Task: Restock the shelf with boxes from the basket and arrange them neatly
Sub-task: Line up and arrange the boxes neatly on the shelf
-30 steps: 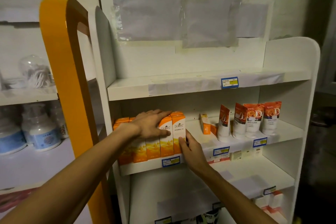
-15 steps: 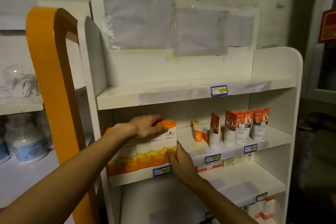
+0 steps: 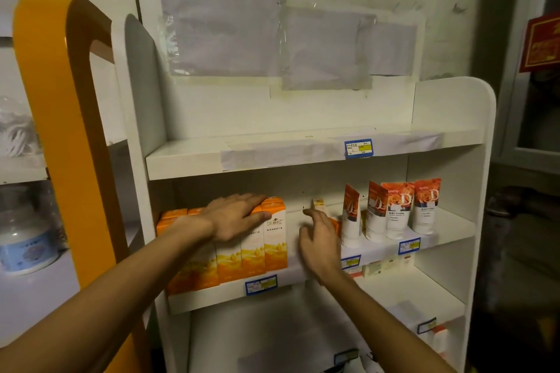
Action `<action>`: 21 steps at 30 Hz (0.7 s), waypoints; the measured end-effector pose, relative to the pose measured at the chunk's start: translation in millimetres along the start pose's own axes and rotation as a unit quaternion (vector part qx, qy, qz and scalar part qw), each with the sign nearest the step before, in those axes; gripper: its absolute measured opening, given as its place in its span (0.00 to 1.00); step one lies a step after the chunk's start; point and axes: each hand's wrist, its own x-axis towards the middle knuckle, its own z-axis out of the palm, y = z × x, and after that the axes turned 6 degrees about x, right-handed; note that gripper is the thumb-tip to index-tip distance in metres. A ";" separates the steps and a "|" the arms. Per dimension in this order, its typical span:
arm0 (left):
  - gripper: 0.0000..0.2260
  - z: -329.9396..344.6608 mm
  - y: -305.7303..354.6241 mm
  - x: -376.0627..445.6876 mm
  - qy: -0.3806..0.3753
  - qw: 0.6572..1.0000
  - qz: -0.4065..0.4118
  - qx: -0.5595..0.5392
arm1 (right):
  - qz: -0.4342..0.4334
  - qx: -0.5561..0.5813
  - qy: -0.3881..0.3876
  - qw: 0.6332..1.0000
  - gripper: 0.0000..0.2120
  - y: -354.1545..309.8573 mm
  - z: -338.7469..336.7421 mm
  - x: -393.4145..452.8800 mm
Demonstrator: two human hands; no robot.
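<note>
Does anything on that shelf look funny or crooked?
Yes. A small box stands alone, turned edge-on, in the gap between the orange boxes and the tubes, partly hidden behind the right hand. The orange boxes stand in a tidy row.

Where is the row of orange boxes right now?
In the head view, the row of orange boxes stands at the left end of the middle shelf, under the left hand, with the right hand just to its right.
</note>
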 end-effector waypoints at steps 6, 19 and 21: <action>0.30 -0.2 2.1 -0.1 0.003 1.000 -0.003 0.001 | -0.012 -0.044 -0.017 0.999 0.18 31.8 -4.7 15.3; 0.32 0.3 2.3 -3.4 0.010 1.000 -0.007 0.000 | 0.038 -0.291 -0.017 0.956 0.21 24.0 0.9 42.6; 0.31 -0.2 3.1 -3.7 0.010 1.000 -0.008 0.000 | 0.028 -0.300 -0.012 0.954 0.19 26.2 2.0 41.8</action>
